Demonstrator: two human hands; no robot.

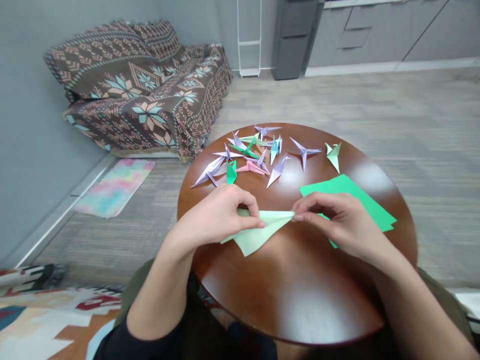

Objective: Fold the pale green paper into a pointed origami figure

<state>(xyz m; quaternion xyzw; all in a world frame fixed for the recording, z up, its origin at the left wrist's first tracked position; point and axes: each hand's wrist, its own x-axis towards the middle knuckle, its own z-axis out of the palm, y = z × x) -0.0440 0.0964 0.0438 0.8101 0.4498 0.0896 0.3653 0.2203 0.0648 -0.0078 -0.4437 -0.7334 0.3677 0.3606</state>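
The left hand (221,214) and right hand (339,217) pinched pale green paper (257,237), folded to a point by the right. Pointy paper birds (250,167) lay beyond the grip. Under it was a shiny, round brown table (292,285); farther off sat a patterned sofa (131,110).

1. My view looks from the wearer's head, forward and down.
2. I see the round wooden table (277,285) close below.
3. Farther off, I take in a draped sofa (150,105) and grey cabinets (393,32).
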